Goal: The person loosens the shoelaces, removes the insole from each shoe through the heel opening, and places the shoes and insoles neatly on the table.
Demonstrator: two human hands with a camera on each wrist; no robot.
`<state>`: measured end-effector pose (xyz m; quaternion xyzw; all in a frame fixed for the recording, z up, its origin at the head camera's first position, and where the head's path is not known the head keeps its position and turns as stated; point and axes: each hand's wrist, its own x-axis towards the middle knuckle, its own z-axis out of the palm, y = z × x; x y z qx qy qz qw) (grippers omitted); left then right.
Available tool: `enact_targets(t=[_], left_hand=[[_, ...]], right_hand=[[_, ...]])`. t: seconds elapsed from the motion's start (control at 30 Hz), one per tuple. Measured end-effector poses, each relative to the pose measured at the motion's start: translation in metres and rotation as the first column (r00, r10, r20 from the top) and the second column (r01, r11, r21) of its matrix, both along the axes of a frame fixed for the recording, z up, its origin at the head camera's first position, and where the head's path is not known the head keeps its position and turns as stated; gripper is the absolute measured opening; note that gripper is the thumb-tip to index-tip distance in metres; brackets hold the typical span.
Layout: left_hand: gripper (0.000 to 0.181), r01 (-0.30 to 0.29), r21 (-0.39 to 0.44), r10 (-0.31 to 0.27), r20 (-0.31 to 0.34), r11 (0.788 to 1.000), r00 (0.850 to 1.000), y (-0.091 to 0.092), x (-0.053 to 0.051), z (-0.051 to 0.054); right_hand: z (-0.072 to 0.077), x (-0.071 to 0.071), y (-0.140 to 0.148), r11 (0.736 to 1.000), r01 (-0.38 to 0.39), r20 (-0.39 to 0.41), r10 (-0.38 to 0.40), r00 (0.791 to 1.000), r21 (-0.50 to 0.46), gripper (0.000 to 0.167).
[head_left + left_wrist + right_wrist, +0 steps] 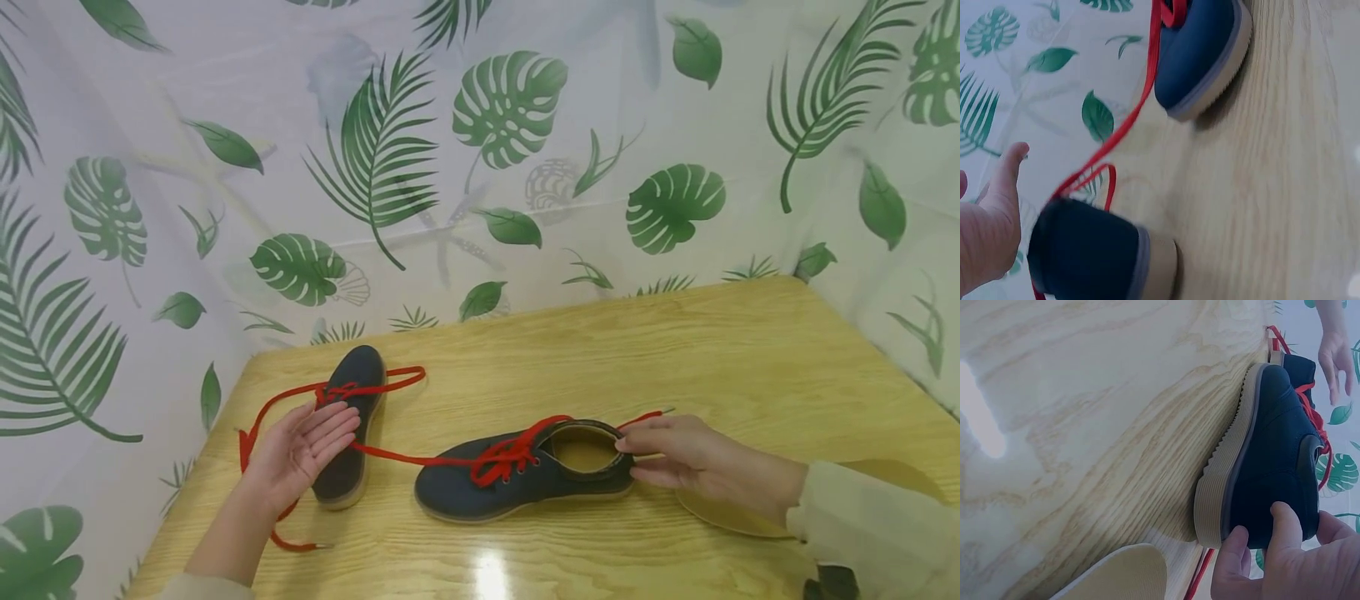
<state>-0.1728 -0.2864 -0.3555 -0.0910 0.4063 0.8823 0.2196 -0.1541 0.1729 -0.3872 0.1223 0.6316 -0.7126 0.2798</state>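
Note:
Two dark blue lace-up shoes with pale soles and red laces lie on the table. My left hand [311, 446], palm up with its fingers extended, is over the left shoe [341, 483] and grips nothing; whether it touches the shoe is unclear. The other shoe [472, 492] stands on its sole, toe to the left, its collar opening facing up. At its heel, my right hand [686, 454] holds the back of the collar between thumb and fingers. In the right wrist view, fingertips [1282, 509] press against the heel's blue side.
A tan insole [720, 521] lies on the wooden table [600, 358], partly under the right forearm. Red lace [262, 408] loops loosely around the left shoe, and one strand stretches across toward the other shoe. Leaf-printed cloth [510, 267] hangs behind the table and at its sides.

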Motion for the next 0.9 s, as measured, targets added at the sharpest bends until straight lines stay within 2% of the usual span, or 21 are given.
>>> enact_targets(t=[0.13,0.3,0.5,0.63,0.8,0.9], left_hand=[[0.038,0.039,-0.096,-0.041,-0.018,0.995,0.999,0.023,-0.011,0.008],[0.061,0.124,-0.192,-0.134,-0.04,0.973,0.99,0.051,-0.025,0.014],[0.057,0.208,-0.253,-0.223,-0.031,0.945,0.974,0.088,-0.041,0.016],[0.055,0.248,-0.293,-0.267,-0.027,0.924,0.963,0.108,-0.049,0.012],[0.053,0.292,-0.334,-0.313,-0.01,0.896,0.95,0.132,-0.058,0.003],[0.051,0.334,-0.368,-0.355,0.012,0.868,0.935,0.149,-0.062,-0.005]], right_hand=[[0.001,0.0,0.001,1.0,-0.006,-0.003,0.006,1.0,-0.001,0.014],[0.002,0.0,-0.001,1.0,-0.011,0.002,0.011,1.0,-0.004,0.01],[0.001,-0.001,0.0,1.0,-0.014,0.002,0.014,1.0,0.002,0.011],[0.002,0.0,0.001,1.0,-0.014,0.003,0.014,1.0,-0.004,0.012],[0.002,0.0,0.002,1.0,-0.016,-0.005,0.016,1.0,-0.001,0.012],[0.001,0.001,0.002,1.0,-0.019,-0.01,0.019,1.0,0.015,0.018]])
